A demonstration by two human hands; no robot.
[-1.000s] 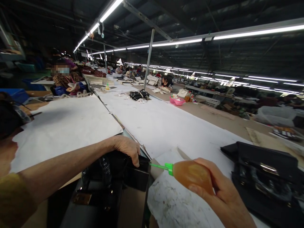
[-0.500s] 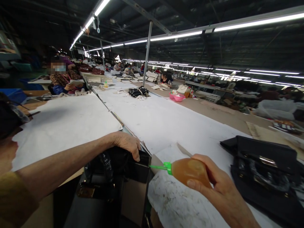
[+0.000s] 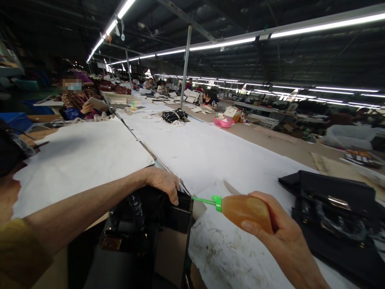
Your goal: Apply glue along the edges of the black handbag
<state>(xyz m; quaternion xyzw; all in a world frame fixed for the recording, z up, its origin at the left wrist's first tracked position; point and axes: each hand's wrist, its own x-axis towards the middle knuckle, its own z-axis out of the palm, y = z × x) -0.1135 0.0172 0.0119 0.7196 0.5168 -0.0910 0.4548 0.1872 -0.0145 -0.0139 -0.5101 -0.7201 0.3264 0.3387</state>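
My left hand (image 3: 162, 183) grips the top edge of a black handbag (image 3: 141, 228) that stands at the near edge of the table, fingers curled over its rim. My right hand (image 3: 279, 237) is wrapped round an amber squeeze bottle (image 3: 245, 210) with a green nozzle (image 3: 207, 200). The nozzle tip points left and touches the bag's upper edge just beside my left fingers. Under the bottle lies a stained white paper sheet (image 3: 228, 253).
A second black bag (image 3: 337, 212) lies at the right. White paper (image 3: 81, 156) covers the long table. A pink bowl (image 3: 224, 122), bottles and a dark bundle (image 3: 174, 116) sit farther along. Other people work at the left (image 3: 76, 100) and far end.
The bottle has risen slightly, its nozzle tip now at the bag's top edge by my left fingers. My left hand keeps its grip. The view has shifted a little.
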